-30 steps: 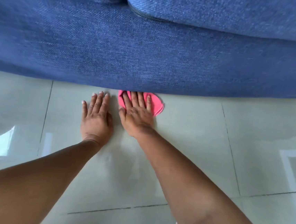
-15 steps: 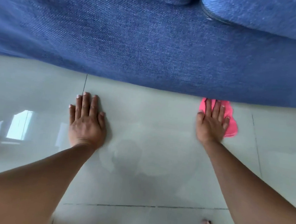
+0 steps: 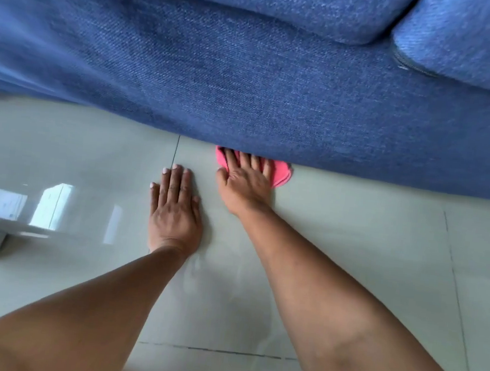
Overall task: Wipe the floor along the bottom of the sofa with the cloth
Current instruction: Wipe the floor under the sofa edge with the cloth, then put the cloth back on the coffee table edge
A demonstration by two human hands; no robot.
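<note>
Pressing the pink cloth (image 3: 280,174) flat against the floor (image 3: 350,255), the right hand (image 3: 245,185) has its fingers spread over it, fingertips tucked against the bottom edge of the blue sofa (image 3: 248,81). The left hand (image 3: 175,208) lies just beside it, palm down and fingers together, bracing on the tile and holding nothing. This looks like mid-wipe along the sofa's base. The next stroke calls for sliding the cloth sideways while keeping it tight to that edge.
</note>
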